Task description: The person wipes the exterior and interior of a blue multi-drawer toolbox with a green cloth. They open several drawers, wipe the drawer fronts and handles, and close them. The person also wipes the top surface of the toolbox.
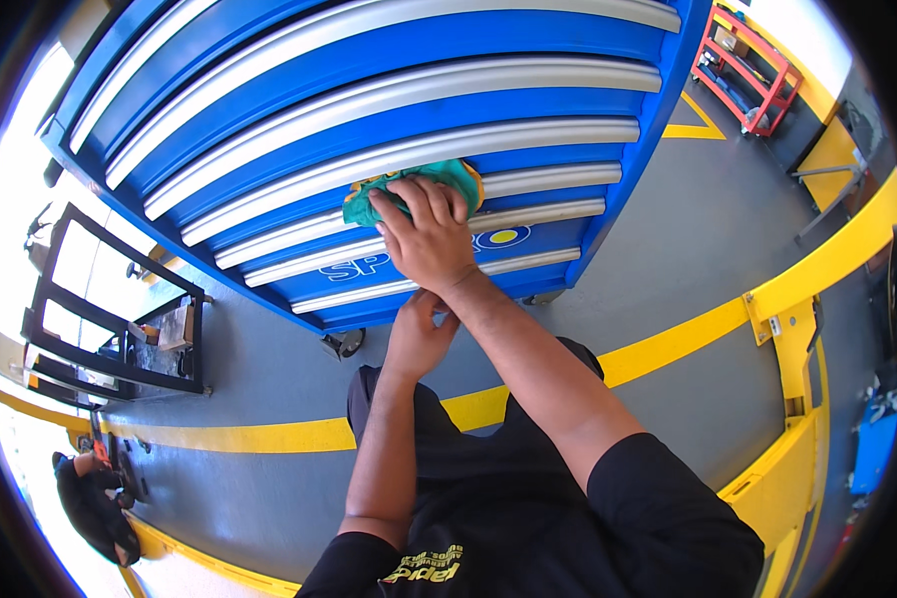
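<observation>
A tall blue tool cabinet (419,112) with long silver drawer handles stands in front of me. My right hand (427,229) presses a bunched green cloth (458,179) with yellow edging against the drawer fronts, its fingers curled over the fabric. Lower down, my left hand (422,337) is at the cabinet's bottom drawer, just under my right wrist. Its fingers are bent and partly hidden, so what they touch cannot be made out.
Casters (344,343) carry the cabinet. A black metal frame cart (120,324) holding boxes stands at left, a red cart (752,75) at far right. A yellow rail (827,254) runs along the right. Another person (90,503) crouches at lower left. Yellow lines cross the grey floor (648,249).
</observation>
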`<state>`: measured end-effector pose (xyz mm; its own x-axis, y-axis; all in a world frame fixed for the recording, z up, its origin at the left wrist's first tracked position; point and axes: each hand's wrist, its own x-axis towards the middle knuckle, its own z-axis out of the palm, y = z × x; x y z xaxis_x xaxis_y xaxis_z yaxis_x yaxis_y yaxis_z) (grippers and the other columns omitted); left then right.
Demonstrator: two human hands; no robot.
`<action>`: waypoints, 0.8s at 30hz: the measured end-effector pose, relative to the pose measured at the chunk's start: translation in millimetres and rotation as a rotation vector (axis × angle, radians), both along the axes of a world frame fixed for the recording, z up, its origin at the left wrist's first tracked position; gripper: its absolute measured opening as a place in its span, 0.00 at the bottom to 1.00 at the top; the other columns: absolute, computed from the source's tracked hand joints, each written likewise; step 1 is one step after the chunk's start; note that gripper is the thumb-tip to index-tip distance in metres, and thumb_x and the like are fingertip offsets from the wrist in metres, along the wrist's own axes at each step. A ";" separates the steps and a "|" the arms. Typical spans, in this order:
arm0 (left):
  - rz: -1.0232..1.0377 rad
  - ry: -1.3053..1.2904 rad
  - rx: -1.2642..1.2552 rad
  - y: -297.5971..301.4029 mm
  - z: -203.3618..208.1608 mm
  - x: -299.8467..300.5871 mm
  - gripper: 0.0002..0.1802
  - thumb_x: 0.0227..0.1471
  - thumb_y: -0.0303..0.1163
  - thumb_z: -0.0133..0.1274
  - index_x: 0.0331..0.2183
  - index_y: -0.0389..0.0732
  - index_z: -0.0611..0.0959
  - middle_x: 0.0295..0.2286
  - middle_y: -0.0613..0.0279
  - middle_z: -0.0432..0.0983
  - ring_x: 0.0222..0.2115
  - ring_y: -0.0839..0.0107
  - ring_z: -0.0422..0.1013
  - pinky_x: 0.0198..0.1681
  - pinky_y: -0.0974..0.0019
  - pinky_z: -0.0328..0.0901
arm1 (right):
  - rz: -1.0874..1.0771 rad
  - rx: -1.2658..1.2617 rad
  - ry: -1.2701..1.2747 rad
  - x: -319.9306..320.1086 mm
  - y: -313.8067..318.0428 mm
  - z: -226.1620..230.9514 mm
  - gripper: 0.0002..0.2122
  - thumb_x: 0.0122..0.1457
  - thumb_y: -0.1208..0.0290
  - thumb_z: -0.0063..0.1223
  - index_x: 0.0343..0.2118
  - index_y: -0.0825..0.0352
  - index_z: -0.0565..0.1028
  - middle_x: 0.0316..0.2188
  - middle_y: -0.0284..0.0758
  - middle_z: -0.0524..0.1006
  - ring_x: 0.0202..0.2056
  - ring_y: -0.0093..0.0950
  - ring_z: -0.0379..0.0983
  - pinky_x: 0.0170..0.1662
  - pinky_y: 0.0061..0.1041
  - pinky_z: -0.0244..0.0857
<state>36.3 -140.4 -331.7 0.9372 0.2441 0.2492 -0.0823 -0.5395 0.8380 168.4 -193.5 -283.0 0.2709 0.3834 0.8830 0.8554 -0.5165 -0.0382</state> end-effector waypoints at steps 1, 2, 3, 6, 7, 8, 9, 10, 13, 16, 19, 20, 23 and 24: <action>-0.011 0.048 0.127 1.9 3.5 -6.0 0.13 0.53 0.27 0.65 0.41 0.35 0.85 0.39 0.49 0.83 0.39 0.52 0.80 0.43 0.58 0.73 | 0.011 -0.041 -0.034 1.7 -6.6 2.3 0.24 0.60 0.59 0.61 0.60 0.55 0.74 0.56 0.35 0.71 0.61 0.36 0.66 0.64 0.47 0.52; -0.021 0.097 0.254 6.8 5.3 -15.4 0.13 0.53 0.27 0.65 0.41 0.35 0.85 0.39 0.49 0.83 0.39 0.55 0.80 0.43 0.59 0.73 | 0.023 -0.081 -0.069 4.8 -16.7 4.9 0.25 0.59 0.60 0.62 0.60 0.55 0.74 0.56 0.35 0.71 0.61 0.36 0.66 0.64 0.48 0.53; -0.020 0.155 0.390 18.7 6.3 -29.8 0.13 0.54 0.28 0.65 0.42 0.34 0.85 0.39 0.50 0.83 0.40 0.57 0.80 0.44 0.60 0.73 | 0.072 -0.087 0.034 8.5 -36.1 14.0 0.26 0.57 0.62 0.62 0.60 0.57 0.74 0.57 0.35 0.71 0.60 0.38 0.67 0.64 0.49 0.57; 0.109 0.220 0.249 62.3 -7.4 -76.9 0.13 0.54 0.31 0.66 0.41 0.36 0.86 0.39 0.52 0.83 0.40 0.55 0.81 0.44 0.58 0.74 | -0.215 0.049 0.084 48.9 -124.4 10.7 0.25 0.60 0.61 0.60 0.59 0.63 0.74 0.55 0.43 0.72 0.60 0.44 0.66 0.63 0.49 0.60; 0.163 0.253 0.188 73.3 -14.5 -87.0 0.14 0.54 0.33 0.66 0.41 0.36 0.86 0.39 0.52 0.84 0.40 0.54 0.82 0.44 0.57 0.75 | -0.357 0.134 0.047 65.1 -146.8 2.8 0.25 0.63 0.59 0.57 0.61 0.64 0.72 0.57 0.43 0.70 0.63 0.45 0.63 0.65 0.50 0.57; 0.210 0.261 0.117 81.5 -20.2 -91.9 0.14 0.54 0.32 0.66 0.41 0.36 0.86 0.39 0.52 0.84 0.39 0.56 0.82 0.43 0.58 0.75 | -0.499 0.216 0.013 74.8 -156.2 -3.9 0.26 0.66 0.57 0.53 0.63 0.66 0.70 0.59 0.44 0.68 0.65 0.46 0.61 0.67 0.52 0.54; 0.262 0.276 0.052 89.1 -23.6 -99.1 0.14 0.55 0.32 0.66 0.41 0.35 0.86 0.38 0.52 0.84 0.39 0.58 0.82 0.43 0.59 0.75 | -0.527 0.259 0.038 72.3 -143.5 -5.4 0.26 0.68 0.57 0.51 0.64 0.66 0.69 0.61 0.45 0.67 0.67 0.46 0.59 0.68 0.53 0.51; 0.324 0.289 -0.005 95.3 -25.5 -106.2 0.14 0.55 0.32 0.65 0.42 0.35 0.86 0.37 0.52 0.84 0.39 0.60 0.82 0.42 0.60 0.75 | -0.549 0.309 0.066 64.8 -117.3 -5.1 0.27 0.69 0.56 0.48 0.65 0.67 0.68 0.62 0.45 0.66 0.68 0.47 0.57 0.69 0.55 0.48; 0.315 0.075 -0.103 98.7 -34.9 -81.8 0.14 0.57 0.31 0.63 0.42 0.32 0.85 0.37 0.50 0.85 0.37 0.64 0.82 0.41 0.62 0.75 | -0.357 0.281 0.077 21.5 -32.2 -7.4 0.28 0.68 0.59 0.48 0.68 0.68 0.65 0.65 0.47 0.63 0.71 0.49 0.53 0.71 0.61 0.42; 0.343 0.002 -0.119 93.0 -13.5 -44.1 0.13 0.61 0.31 0.62 0.43 0.31 0.84 0.35 0.55 0.85 0.37 0.71 0.79 0.42 0.65 0.72 | 0.053 -0.149 0.170 -43.1 29.7 9.5 0.30 0.64 0.59 0.54 0.68 0.62 0.65 0.65 0.43 0.64 0.70 0.46 0.55 0.72 0.57 0.44; 0.353 -0.027 -0.177 96.9 3.5 -44.0 0.13 0.61 0.32 0.61 0.42 0.31 0.84 0.34 0.58 0.84 0.35 0.74 0.76 0.41 0.67 0.71 | 0.126 -0.192 0.137 -46.1 31.9 24.0 0.30 0.61 0.60 0.57 0.66 0.61 0.67 0.64 0.39 0.66 0.69 0.42 0.57 0.72 0.57 0.47; 0.376 0.023 -0.165 98.1 15.1 -53.3 0.13 0.61 0.32 0.61 0.42 0.31 0.84 0.34 0.59 0.83 0.35 0.74 0.76 0.41 0.68 0.70 | 0.128 -0.214 0.151 -39.6 20.2 32.3 0.30 0.60 0.60 0.58 0.66 0.60 0.68 0.63 0.38 0.67 0.69 0.42 0.58 0.71 0.56 0.48; 0.428 0.036 -0.229 124.9 4.3 -97.9 0.12 0.61 0.31 0.61 0.42 0.31 0.85 0.33 0.61 0.83 0.35 0.75 0.76 0.40 0.69 0.70 | -0.151 -0.104 0.124 -9.6 -49.4 18.4 0.27 0.62 0.62 0.58 0.64 0.61 0.71 0.64 0.40 0.65 0.69 0.44 0.56 0.68 0.57 0.49; 0.455 0.053 -0.268 140.9 -10.8 -117.3 0.12 0.61 0.30 0.61 0.42 0.32 0.85 0.33 0.59 0.84 0.35 0.75 0.77 0.39 0.68 0.71 | -0.277 -0.109 0.073 2.6 -74.1 12.7 0.27 0.63 0.60 0.56 0.65 0.60 0.70 0.65 0.40 0.64 0.69 0.44 0.56 0.68 0.58 0.47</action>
